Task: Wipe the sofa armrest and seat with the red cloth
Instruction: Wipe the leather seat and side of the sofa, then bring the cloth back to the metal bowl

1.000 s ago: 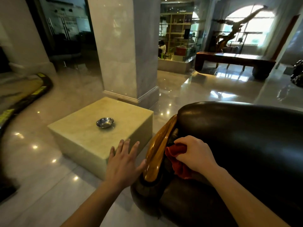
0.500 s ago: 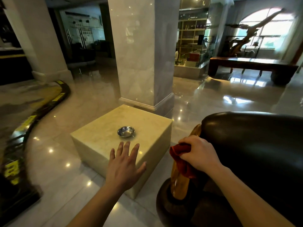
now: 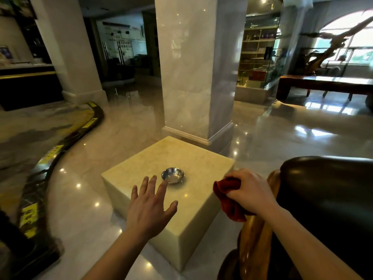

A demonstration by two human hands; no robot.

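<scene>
The dark leather sofa (image 3: 327,199) fills the lower right, its rounded armrest edged by a glossy brown wooden trim (image 3: 256,239). My right hand (image 3: 250,193) is closed around the bunched red cloth (image 3: 228,201), held just left of the wooden trim and above the block's right edge. My left hand (image 3: 149,207) hovers with fingers spread over the front of the cream marble block (image 3: 181,229), holding nothing. The sofa seat is out of view.
A small steel bowl (image 3: 173,175) sits on the marble block, just beyond my left fingertips. A marble column (image 3: 193,67) rises behind the block. Polished floor surrounds it; a dark curved strip with yellow labels (image 3: 60,148) runs along the left. A long wooden bench (image 3: 323,85) stands far right.
My right hand has lifted the red cloth up and left off the armrest's wooden trim. The view has tilted up and turned left. My left hand stays spread, now over the block.
</scene>
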